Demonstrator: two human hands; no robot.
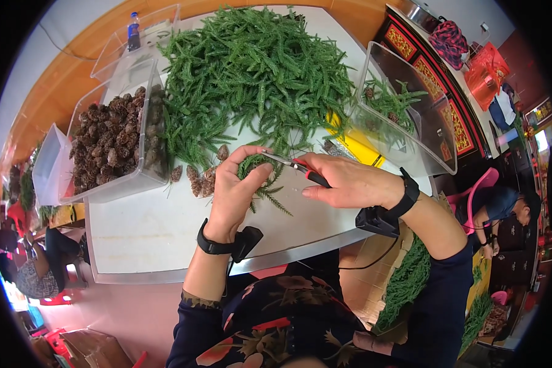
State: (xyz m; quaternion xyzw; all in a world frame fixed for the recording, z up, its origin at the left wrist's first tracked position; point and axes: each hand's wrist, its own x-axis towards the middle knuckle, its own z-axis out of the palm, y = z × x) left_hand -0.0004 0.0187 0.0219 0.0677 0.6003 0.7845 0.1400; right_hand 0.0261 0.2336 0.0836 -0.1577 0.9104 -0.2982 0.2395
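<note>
My left hand [233,187] is closed on a small ring of green artificial pine sprigs [259,164], pinched between thumb and fingers above the white table. In my right hand [352,182] is a pair of pliers [313,176] with red and black handles. Their metal jaws reach the tip of my left forefinger at the top of the ring. Whether the jaws grip a wire there is too small to tell. Loose pine cones [203,181] lie beside my left hand. Beyond both hands spreads a big heap of green pine sprigs [251,73].
A clear bin [155,132] full of pine cones stands at the left, near a blue bottle [134,32]. At right are a yellow packet [359,147] and another clear bin [438,161] with sprigs. Below the table's right side sits a box of greenery [411,282]. People sit at both sides.
</note>
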